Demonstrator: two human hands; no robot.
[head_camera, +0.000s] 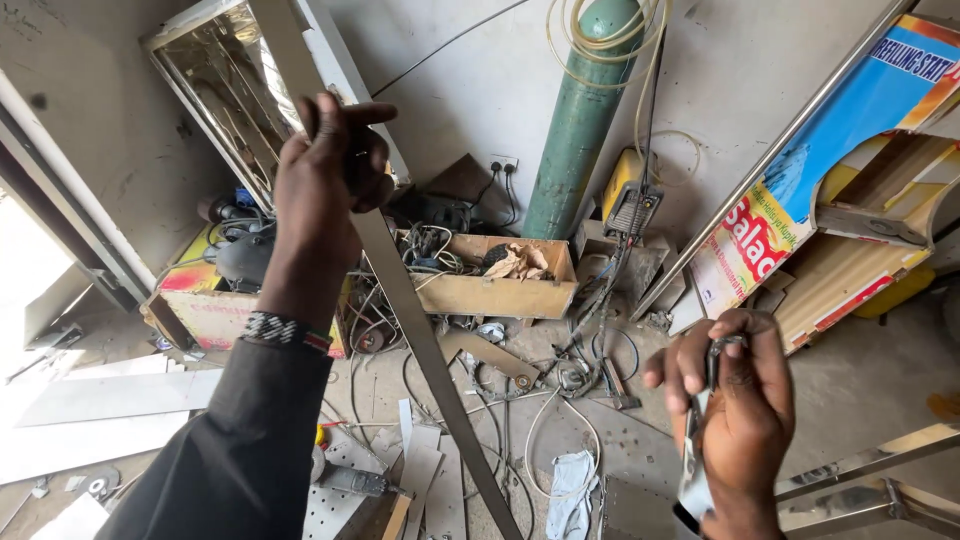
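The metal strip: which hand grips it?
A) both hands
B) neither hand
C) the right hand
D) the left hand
D: the left hand is closed round the metal strip, while the right hand holds a small metal tool apart from it.

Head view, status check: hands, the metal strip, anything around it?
Left hand gripping the long metal strip, held up slanting. Right hand shut on a small metal tool. Below: cables and a wooden box on the floor.
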